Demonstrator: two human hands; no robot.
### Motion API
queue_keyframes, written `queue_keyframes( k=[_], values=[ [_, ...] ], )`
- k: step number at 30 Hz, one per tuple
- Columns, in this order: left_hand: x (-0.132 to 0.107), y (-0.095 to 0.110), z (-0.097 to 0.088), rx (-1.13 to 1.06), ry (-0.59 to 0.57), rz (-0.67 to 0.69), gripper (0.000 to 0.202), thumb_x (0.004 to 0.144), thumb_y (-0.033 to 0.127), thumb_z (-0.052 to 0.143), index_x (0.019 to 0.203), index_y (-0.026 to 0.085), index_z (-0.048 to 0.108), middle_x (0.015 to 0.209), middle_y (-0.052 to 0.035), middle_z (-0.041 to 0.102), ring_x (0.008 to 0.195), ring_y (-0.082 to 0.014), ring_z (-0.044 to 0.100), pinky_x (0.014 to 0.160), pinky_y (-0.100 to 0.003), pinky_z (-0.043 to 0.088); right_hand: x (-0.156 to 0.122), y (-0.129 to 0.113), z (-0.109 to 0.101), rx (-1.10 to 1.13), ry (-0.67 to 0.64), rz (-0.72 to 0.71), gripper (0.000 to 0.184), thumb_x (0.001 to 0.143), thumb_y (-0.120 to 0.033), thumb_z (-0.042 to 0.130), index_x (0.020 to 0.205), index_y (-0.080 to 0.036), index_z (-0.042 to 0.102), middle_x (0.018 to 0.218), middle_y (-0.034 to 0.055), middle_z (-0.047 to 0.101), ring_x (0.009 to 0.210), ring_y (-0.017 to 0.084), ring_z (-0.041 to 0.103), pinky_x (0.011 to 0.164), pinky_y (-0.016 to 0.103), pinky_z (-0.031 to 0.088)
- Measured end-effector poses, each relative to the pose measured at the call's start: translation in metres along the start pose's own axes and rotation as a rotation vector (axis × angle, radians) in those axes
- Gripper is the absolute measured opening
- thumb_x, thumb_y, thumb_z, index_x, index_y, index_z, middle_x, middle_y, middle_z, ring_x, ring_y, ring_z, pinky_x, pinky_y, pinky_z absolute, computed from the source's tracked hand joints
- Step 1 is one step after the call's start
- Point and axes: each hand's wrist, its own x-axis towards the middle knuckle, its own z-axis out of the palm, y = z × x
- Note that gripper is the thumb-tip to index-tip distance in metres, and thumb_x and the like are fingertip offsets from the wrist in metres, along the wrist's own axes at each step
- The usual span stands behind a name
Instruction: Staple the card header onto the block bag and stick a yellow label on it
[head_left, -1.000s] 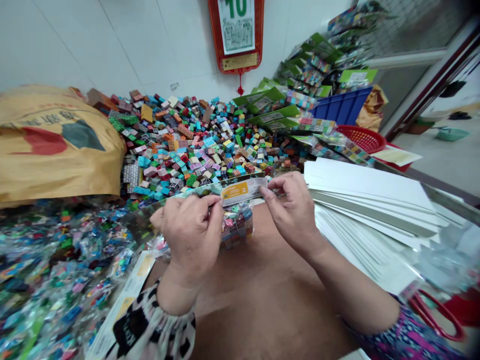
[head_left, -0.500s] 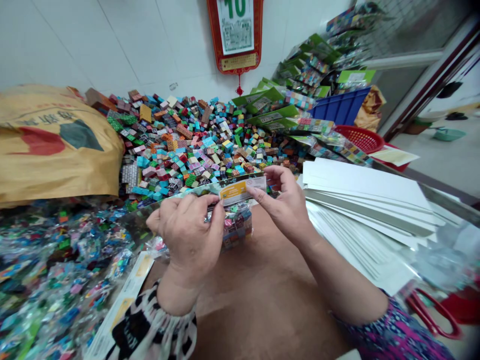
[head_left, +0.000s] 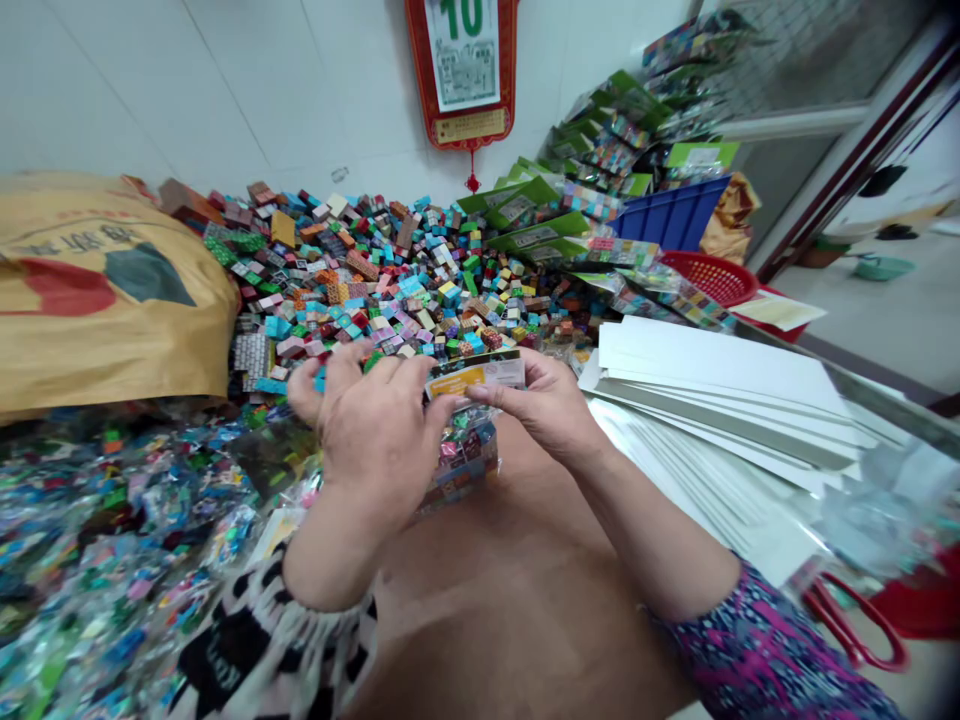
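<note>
My left hand [head_left: 371, 430] and my right hand [head_left: 544, 405] together hold a clear plastic bag of small coloured blocks [head_left: 465, 455] above the brown table [head_left: 510, 600]. Both pinch the bag's printed yellow and white header card [head_left: 476, 375] at its top edge, left fingers on its left end, right fingers on its right end. The bag hangs below the card, partly hidden behind my left hand.
A big heap of loose coloured blocks [head_left: 390, 275] lies ahead. Filled bags [head_left: 112, 540] pile up at the left beside a tan sack [head_left: 97, 290]. White card sheets [head_left: 720, 400] are stacked on the right; green packs [head_left: 555, 210], a blue bin [head_left: 671, 215] and a red basket [head_left: 712, 275] stand behind.
Both hands have closed in on the header card and lifted slightly; my left hand now covers more of the bag, and my right fingers have shifted left along the card.
</note>
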Motion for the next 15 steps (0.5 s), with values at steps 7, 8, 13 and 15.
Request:
queue_keyframes(
  k=[7,8,13,15],
  values=[
    [0.017,0.000,-0.004,0.107,-0.109,0.019,0.021,0.083,0.041,0.062,0.071,0.026,0.069,0.064,-0.0039,0.064,0.084,-0.0309,0.062,0.087,-0.048,0.036,0.003,0.012,-0.005,0.118,0.058,-0.010,0.027,0.073,-0.045,0.080,0.070,-0.022,0.067,0.072,-0.0022,0.064,0.068,0.014,0.055,0.071,0.030,0.046],
    [0.018,-0.001,-0.004,0.105,-0.118,0.014,0.023,0.083,0.042,0.061,0.068,0.026,0.068,0.062,-0.0039,0.063,0.081,-0.0304,0.062,0.084,-0.047,0.037,0.003,0.013,-0.005,0.159,0.072,-0.002,0.027,0.072,-0.047,0.080,0.070,-0.023,0.067,0.071,-0.0026,0.063,0.068,0.013,0.054,0.071,0.029,0.045],
    [0.022,-0.007,-0.002,0.050,-0.143,0.052,0.032,0.086,0.043,0.054,0.060,0.026,0.062,0.057,-0.0025,0.060,0.068,-0.0259,0.058,0.069,-0.039,0.034,0.002,0.015,0.000,0.290,0.166,0.079,0.038,0.058,-0.053,0.086,0.063,-0.023,0.064,0.065,-0.0041,0.060,0.065,0.014,0.051,0.070,0.028,0.046],
    [0.022,-0.009,-0.002,0.027,-0.147,0.066,0.032,0.086,0.042,0.053,0.060,0.026,0.061,0.055,-0.0015,0.059,0.064,-0.0244,0.056,0.068,-0.038,0.033,0.000,0.015,0.002,0.345,0.185,0.114,0.041,0.054,-0.054,0.088,0.064,-0.023,0.064,0.068,-0.0035,0.063,0.068,0.015,0.054,0.072,0.029,0.048]
  ],
)
